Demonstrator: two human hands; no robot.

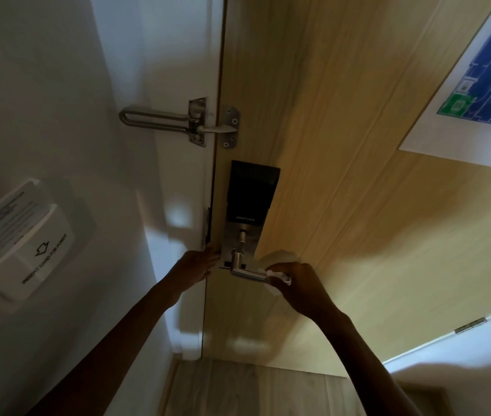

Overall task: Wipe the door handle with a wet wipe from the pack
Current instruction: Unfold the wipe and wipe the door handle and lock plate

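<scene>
Door handle (245,274): steel lever below the black smart lock (251,192), near the door's left edge, pointing right
Wet wipe (277,277): white, bunched over the lever's right end, so the free tip gets cleaned
Right hand (296,283): curled closed around the wipe and the lever end, gripping both together, likely to rub along the metal
Left hand (199,267): fingers spread flat against the door edge (208,295) just left of the lock plate, holding nothing, probably steadying the door against the push
Pack: not in view
Progress: wiping appears under way; the lever's inner part near the spindle is bare of the wipe
</scene>
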